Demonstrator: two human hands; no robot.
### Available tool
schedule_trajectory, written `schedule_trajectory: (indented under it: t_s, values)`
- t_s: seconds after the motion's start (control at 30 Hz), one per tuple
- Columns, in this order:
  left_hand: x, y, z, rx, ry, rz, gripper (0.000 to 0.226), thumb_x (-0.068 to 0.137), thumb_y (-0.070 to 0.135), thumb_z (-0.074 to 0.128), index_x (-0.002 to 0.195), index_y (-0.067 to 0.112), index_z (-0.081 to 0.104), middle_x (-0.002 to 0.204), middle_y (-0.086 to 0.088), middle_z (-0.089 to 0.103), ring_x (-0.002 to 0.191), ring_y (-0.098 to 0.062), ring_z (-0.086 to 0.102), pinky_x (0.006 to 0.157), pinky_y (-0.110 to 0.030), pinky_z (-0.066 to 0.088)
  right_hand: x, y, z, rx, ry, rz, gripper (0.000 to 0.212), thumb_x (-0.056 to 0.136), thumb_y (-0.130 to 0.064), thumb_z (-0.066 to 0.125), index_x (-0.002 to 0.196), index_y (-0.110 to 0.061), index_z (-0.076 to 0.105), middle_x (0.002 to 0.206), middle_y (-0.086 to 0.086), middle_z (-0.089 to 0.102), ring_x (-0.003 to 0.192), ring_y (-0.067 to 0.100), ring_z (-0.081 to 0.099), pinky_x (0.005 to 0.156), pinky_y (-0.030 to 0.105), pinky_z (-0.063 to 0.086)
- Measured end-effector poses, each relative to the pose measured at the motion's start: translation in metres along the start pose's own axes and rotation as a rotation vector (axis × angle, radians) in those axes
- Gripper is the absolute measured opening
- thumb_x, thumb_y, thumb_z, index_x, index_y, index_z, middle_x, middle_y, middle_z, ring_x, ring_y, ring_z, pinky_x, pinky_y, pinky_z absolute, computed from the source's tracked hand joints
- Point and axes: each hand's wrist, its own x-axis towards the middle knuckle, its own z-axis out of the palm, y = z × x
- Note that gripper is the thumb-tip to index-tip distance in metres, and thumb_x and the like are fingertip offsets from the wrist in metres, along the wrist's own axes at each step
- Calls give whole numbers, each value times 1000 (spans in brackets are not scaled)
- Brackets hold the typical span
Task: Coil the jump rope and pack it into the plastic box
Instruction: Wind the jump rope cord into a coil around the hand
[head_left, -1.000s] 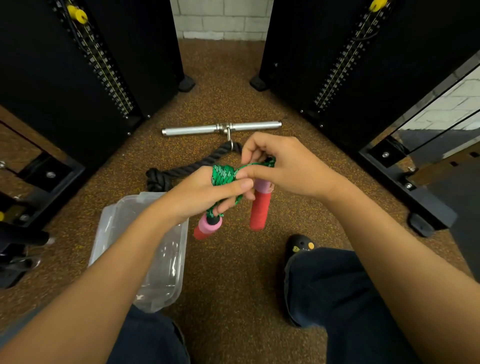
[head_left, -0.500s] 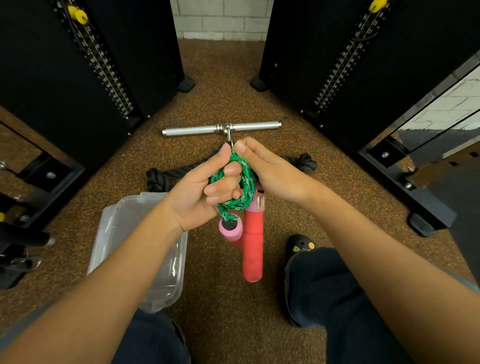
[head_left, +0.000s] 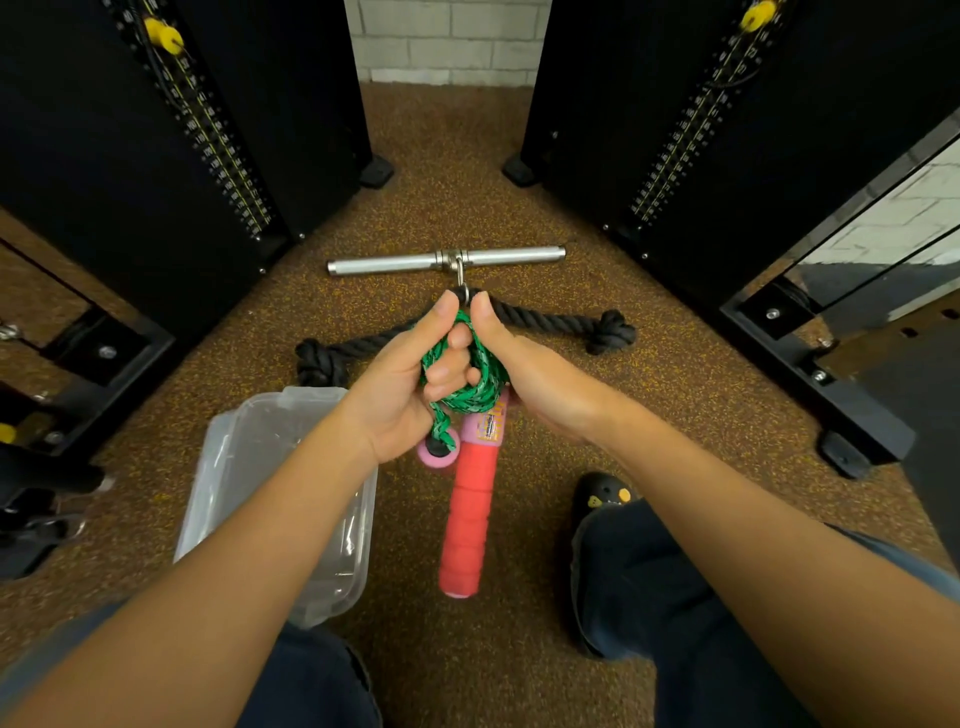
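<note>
The green braided jump rope (head_left: 480, 382) is bunched in a small coil between both hands at the centre of the view. My left hand (head_left: 402, 384) has its fingers through the coil, thumb raised. My right hand (head_left: 535, 369) presses the coil from the right, thumb beside the left thumb. One red-and-pink handle (head_left: 467, 514) hangs straight down below the coil. The other handle's pink end (head_left: 439, 453) shows under my left palm. The clear plastic box (head_left: 249, 467) sits on the floor at lower left, partly hidden by my left forearm.
A chrome bar attachment (head_left: 395, 262) and a thick black knotted rope (head_left: 561, 325) lie on the speckled brown floor beyond my hands. Black weight-stack machines (head_left: 156, 156) flank both sides. My dark-trousered legs and a black shoe (head_left: 602, 496) are at the bottom.
The hands turned palm-to-palm and the rope went from a tight bundle to a looped coil around my left fingers. The long handle swung to hang straight down.
</note>
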Motion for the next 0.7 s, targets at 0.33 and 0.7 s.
schedule_trajectory:
  t_s: [0.33,0.7]
  values:
    - [1,5,-5,97,20,-4,35,46,49,82,52,21,61,39,8,50,33,-1,44,56,-13,49,-2,0,6,-374,202,-150,42,97,-46,19,83,-27,54,94,-4,60,91,8,54,81,20,41]
    - [-1,23,8,306,112,-73,30,77,36,51,60,10,48,47,1,64,38,-3,56,44,-14,48,-1,2,8,-394,314,-211,38,99,-40,22,76,-25,49,75,-8,54,69,3,49,64,11,37]
